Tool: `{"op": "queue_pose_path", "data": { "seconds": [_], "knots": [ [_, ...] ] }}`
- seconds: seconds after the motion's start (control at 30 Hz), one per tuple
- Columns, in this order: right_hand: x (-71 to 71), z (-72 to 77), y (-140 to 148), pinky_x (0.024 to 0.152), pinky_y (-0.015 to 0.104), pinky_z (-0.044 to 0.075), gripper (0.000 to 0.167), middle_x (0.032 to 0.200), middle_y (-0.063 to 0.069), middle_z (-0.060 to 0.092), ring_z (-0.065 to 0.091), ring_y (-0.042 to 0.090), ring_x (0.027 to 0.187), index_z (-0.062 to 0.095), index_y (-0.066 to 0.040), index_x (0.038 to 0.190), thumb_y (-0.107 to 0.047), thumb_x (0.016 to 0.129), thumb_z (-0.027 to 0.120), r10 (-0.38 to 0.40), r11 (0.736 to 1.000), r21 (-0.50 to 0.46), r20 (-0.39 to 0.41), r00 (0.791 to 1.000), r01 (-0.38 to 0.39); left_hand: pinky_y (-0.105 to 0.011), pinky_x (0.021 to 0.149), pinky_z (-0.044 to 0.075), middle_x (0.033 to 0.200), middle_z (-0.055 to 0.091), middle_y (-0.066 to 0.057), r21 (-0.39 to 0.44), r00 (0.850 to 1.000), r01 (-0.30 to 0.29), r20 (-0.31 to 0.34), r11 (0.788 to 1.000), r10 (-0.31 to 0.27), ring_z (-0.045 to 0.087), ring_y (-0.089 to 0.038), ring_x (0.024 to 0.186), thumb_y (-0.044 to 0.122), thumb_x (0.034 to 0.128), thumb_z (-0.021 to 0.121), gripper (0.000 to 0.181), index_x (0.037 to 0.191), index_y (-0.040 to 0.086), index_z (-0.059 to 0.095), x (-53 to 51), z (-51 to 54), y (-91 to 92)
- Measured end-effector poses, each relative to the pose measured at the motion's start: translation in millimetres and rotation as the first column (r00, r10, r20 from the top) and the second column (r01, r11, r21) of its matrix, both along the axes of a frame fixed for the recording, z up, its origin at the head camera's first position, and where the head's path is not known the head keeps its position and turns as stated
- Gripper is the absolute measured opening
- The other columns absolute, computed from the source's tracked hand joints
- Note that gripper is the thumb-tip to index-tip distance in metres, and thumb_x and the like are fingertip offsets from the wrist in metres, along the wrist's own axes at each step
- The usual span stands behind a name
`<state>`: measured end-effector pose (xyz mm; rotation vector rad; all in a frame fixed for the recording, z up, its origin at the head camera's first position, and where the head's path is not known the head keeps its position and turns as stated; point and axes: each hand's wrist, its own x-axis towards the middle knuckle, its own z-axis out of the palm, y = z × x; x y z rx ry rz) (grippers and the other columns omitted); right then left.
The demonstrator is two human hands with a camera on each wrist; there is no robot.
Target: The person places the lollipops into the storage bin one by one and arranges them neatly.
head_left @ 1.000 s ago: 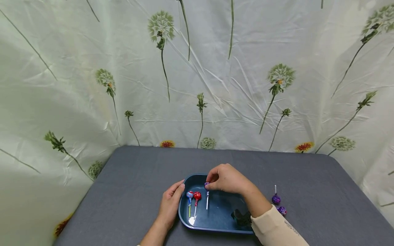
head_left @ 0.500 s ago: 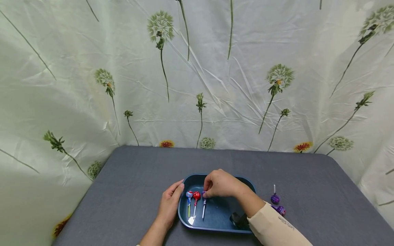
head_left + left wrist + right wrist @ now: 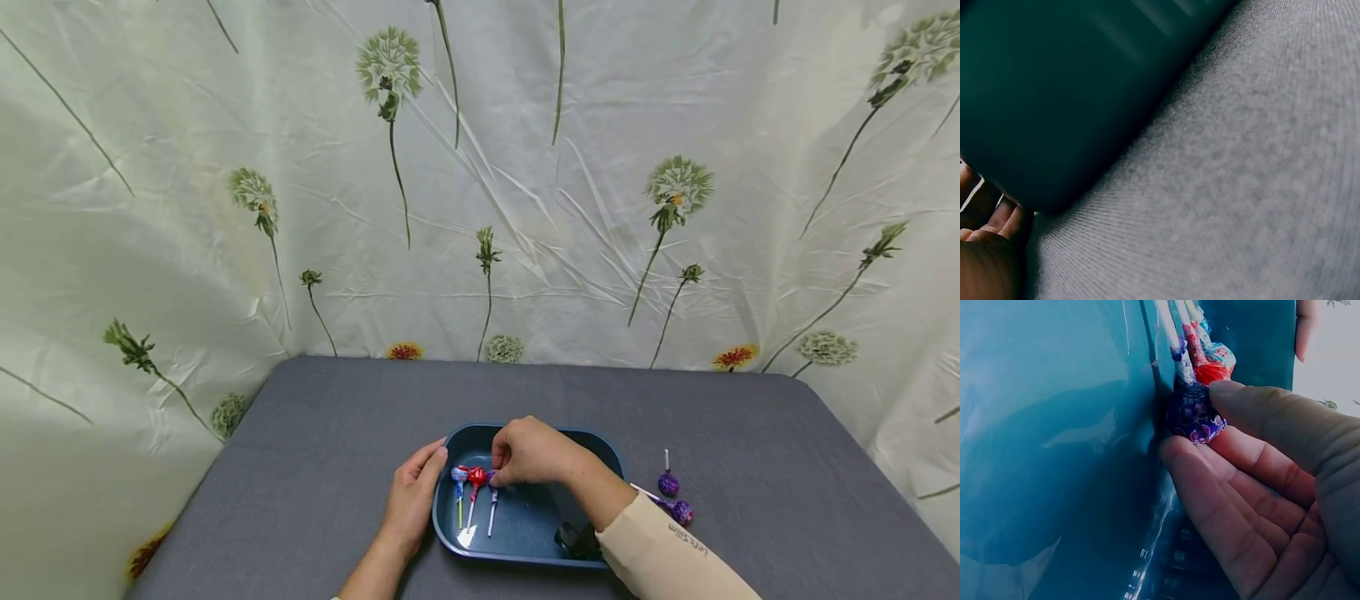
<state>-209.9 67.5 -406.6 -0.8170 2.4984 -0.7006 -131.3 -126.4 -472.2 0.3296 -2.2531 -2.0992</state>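
Observation:
Three lollipops lie side by side in a blue tray [image 3: 540, 561]: a blue one [image 3: 460, 474], a red one [image 3: 477, 476] and a purple one [image 3: 492, 500]. The right hand [image 3: 536, 452] has thumb and fingertips around the purple head; the right wrist view shows that purple lollipop [image 3: 1194, 415] between thumb and forefinger, close beside the red lollipop [image 3: 1212, 371]. At the tray's left end, the left hand [image 3: 411, 500] grips the rim, its thumb over the edge. In the left wrist view, fingers [image 3: 1007, 219] of that hand touch the tray's outer wall [image 3: 1085, 112].
Right of the tray, a purple lollipop [image 3: 668, 483] lies on the grey table [image 3: 360, 417], and near it another purple head [image 3: 682, 512] with white sticks beside it. A black object [image 3: 573, 540] sits in the tray near the right forearm. A flowered curtain hangs behind.
The right hand has moved left and slightly nearer, bringing the purple lollipop beside the red one. The left hand has stayed at the tray's rim.

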Motion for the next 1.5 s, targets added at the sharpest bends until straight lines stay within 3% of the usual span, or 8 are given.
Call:
{"op": "queue_pose_path", "data": {
  "seconds": [0.4, 0.6, 0.8, 0.93, 1.13, 1.37, 1.5],
  "knots": [
    [2.8, 1.4, 3, 0.057, 0.025, 0.050, 0.015, 0.072, -0.007, 0.064, 0.059, 0.009, 0.065, 0.071, -0.019, 0.079, -0.022, 0.084, 0.085, -0.026, 1.000, 0.007, 0.026, 0.999, 0.026, -0.057, 0.117, 0.040, 0.149, 0.057, -0.017, 0.000, 0.999, 0.011, 0.037, 1.000, -0.011, 0.050, -0.038, 0.142, 0.041, 0.1065, 0.051, 0.051, 0.143, 0.007, 0.058, 0.8, -1.0, 2.2],
    [2.2, 6.4, 6, 0.059, 0.026, 0.051, 0.015, 0.075, -0.008, 0.065, 0.059, 0.009, 0.067, 0.072, -0.019, 0.082, -0.027, 0.084, 0.084, -0.031, 0.999, 0.019, 0.002, 1.000, 0.031, -0.056, 0.118, 0.039, 0.147, 0.059, -0.017, 0.006, 1.000, 0.001, 0.019, 1.000, -0.001, 0.051, -0.037, 0.141, 0.039, 0.1060, 0.053, 0.049, 0.141, 0.006, 0.060, 1.3, -1.2, 3.4],
    [2.2, 24.2, 25, 0.065, 0.028, 0.055, 0.011, 0.082, -0.008, 0.071, 0.063, 0.007, 0.073, 0.076, -0.017, 0.090, -0.026, 0.087, 0.081, -0.052, 0.996, -0.078, -0.073, 0.996, 0.046, -0.054, 0.117, 0.041, 0.146, 0.059, -0.017, -0.003, 1.000, 0.007, 0.015, 1.000, -0.007, 0.052, -0.037, 0.140, 0.039, 0.1060, 0.053, 0.049, 0.141, 0.005, 0.060, 0.7, -1.7, 5.1],
    [5.5, 39.0, 48, 0.067, 0.027, 0.056, 0.010, 0.085, -0.009, 0.074, 0.065, 0.005, 0.076, 0.077, -0.019, 0.093, -0.029, 0.092, 0.077, -0.125, 0.980, -0.167, -0.110, 0.986, 0.106, -0.053, 0.118, 0.041, 0.145, 0.061, -0.017, -0.001, 1.000, 0.002, 0.001, 1.000, -0.002, 0.053, -0.035, 0.139, 0.037, 0.1059, 0.053, 0.047, 0.140, 0.005, 0.061, 0.2, -1.1, 3.8],
    [20.2, 56.3, 93, 0.067, 0.028, 0.057, 0.015, 0.086, -0.001, 0.075, 0.070, 0.017, 0.080, 0.076, -0.017, 0.101, -0.030, 0.097, 0.071, -0.305, 0.920, -0.287, -0.092, 0.948, 0.268, -0.050, 0.118, 0.042, 0.142, 0.063, -0.015, -0.014, 1.000, -0.011, -0.015, 1.000, 0.011, 0.055, -0.033, 0.138, 0.033, 0.1057, 0.054, 0.044, 0.137, 0.005, 0.064, -1.0, 0.2, 1.7],
    [40.4, 62.9, 150, 0.075, 0.025, 0.061, 0.027, 0.100, 0.005, 0.078, 0.075, 0.013, 0.088, 0.073, -0.011, 0.112, -0.035, 0.099, 0.067, -0.492, 0.810, -0.370, -0.007, 0.871, 0.454, -0.050, 0.119, 0.041, 0.142, 0.063, -0.016, -0.005, 1.000, -0.014, -0.018, 1.000, 0.014, 0.054, -0.033, 0.138, 0.033, 0.1056, 0.054, 0.044, 0.138, 0.004, 0.063, -0.9, -1.0, 0.5],
    [44.6, 54.6, 179, 0.078, 0.025, 0.062, 0.036, 0.101, 0.008, 0.077, 0.075, 0.012, 0.087, 0.070, -0.003, 0.117, -0.035, 0.100, 0.066, -0.529, 0.756, -0.409, 0.079, 0.845, 0.512, -0.028, 0.111, 0.047, 0.141, 0.064, -0.015, 0.001, 1.000, -0.019, -0.024, 1.000, 0.019, 0.055, -0.029, 0.136, 0.032, 0.1056, 0.055, 0.043, 0.137, 0.005, 0.064, -0.8, -0.9, -0.2]
  ]
}}
